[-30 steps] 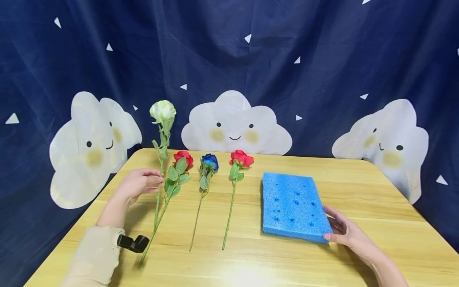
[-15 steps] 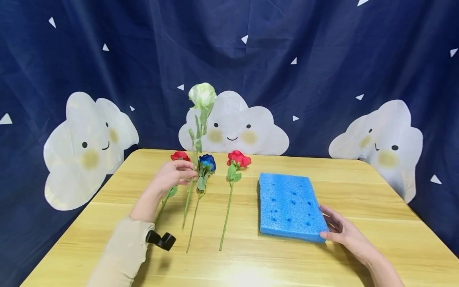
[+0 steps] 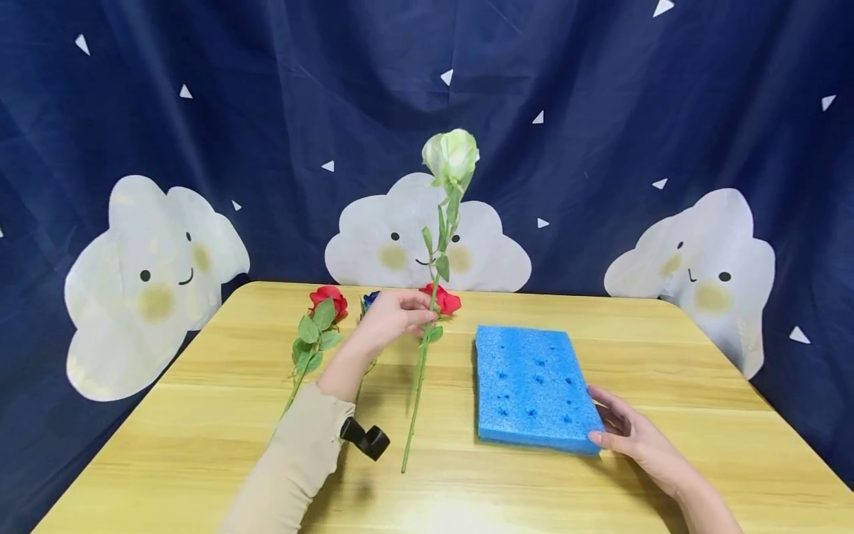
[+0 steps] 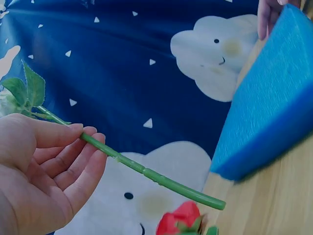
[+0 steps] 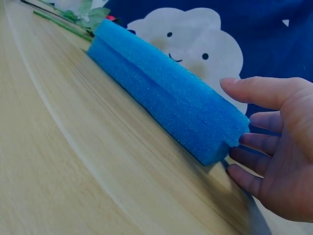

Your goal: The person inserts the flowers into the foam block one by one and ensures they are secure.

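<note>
To the right of our left hand, a strip of wooden tabletop runs to the left edge of the blue foam block, dotted with small holes. We pinch the white rose by its green stem, a narrow grip; its pale, green-tinged bloom leans slightly rightward above our fingers. Our right hand, fingers spread, touches the block's right edge.
</note>
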A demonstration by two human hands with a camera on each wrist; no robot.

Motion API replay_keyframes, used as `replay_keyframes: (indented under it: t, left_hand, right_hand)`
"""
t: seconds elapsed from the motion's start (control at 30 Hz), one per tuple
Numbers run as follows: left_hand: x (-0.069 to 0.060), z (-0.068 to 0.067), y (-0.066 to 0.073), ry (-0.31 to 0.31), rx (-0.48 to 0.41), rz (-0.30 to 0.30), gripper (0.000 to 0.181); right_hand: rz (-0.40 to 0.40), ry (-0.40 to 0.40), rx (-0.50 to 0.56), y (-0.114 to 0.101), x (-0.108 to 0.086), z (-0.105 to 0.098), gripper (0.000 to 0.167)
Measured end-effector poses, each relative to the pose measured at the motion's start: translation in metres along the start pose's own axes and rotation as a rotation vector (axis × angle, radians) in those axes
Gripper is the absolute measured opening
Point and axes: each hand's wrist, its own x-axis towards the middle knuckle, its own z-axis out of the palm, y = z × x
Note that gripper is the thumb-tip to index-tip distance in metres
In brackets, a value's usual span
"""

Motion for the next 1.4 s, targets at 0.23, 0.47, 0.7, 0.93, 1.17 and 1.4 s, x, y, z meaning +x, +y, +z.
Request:
replay_keyframes:
  t: [0.23,0.47,0.7,0.93,1.17,1.4]
  left_hand:
    - [0.023,0.031,0.015,0.02,-0.034,0.026,0.023]
    - [0.041,0.062,0.017,-0.009,0.013,0.05,0.025]
    - [0.057,0.094,0.014,-0.012,-0.058,0.111,0.02]
    - [0.076,0.126,0.013,0.023,-0.151,0.111,0.018]
    - [0.097,0.148,0.011,0.032,-0.111,0.106,0.016]
    - [0.109,0.165,0.009,0.037,-0.097,0.116,0.015]
  right_hand:
    - [0.021,0.006,0.005,-0.002,0.0,-0.001,0.066]
    - [-0.002,0.002,0.022,-0.005,-0.002,-0.002,0.065]
    - [-0.006,-0.003,0.031,-0.003,-0.001,-0.003,0.066]
    - [0.008,0.01,0.037,0.0,-0.004,-0.003,0.067]
    - [0.025,0.009,0.049,0.0,-0.003,-0.002,0.067]
    - [0.045,0.015,0.05,0.0,0.0,0.001,0.069]
